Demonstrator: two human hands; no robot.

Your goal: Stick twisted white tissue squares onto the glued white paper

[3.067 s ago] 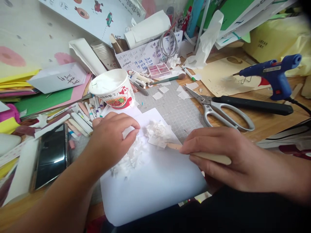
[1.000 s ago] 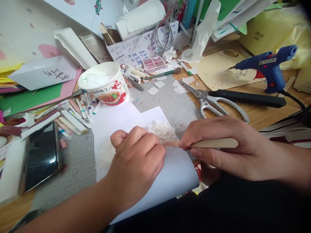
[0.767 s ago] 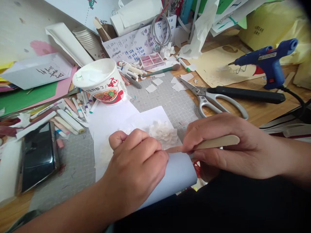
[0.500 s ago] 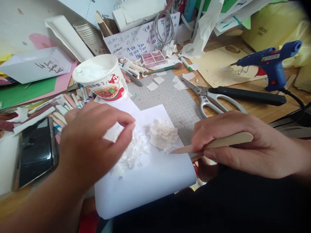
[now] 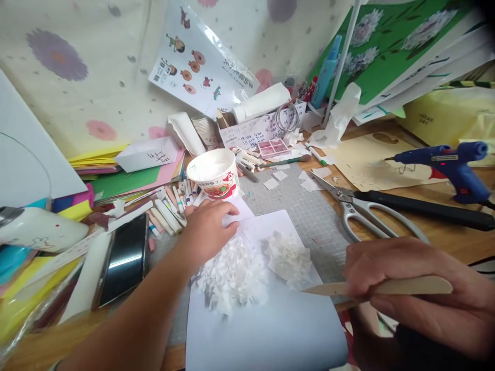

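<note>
My right hand (image 5: 417, 288) grips a pale wooden craft stick (image 5: 410, 286), its narrow tip pointing left over the white paper sheet (image 5: 270, 335). Just left of that tip, a small cluster of crumpled off-white paper (image 5: 288, 257) rests on the sheet. A larger ruffled heap of white paper petals (image 5: 232, 275) sits to its left. Above this heap my left hand (image 5: 211, 226) reaches forward, thumb and forefinger apart, nothing visible between them. In front of its fingers stands a white printed paper bowl (image 5: 216, 178); what lies inside is hard to make out.
Scissors (image 5: 356, 206) and a blue glue gun (image 5: 444, 165) lie to the right. A grey cutting mat (image 5: 320, 221) carries paper scraps. At left are a phone (image 5: 126, 257), several markers (image 5: 166, 214) and a white bottle (image 5: 42, 229). A pink palette (image 5: 273, 148) sits behind.
My left hand has moved forward towards the bowl, and its thumb and forefinger have parted. The view has tilted up and shifted left. My right hand still holds the craft stick.
</note>
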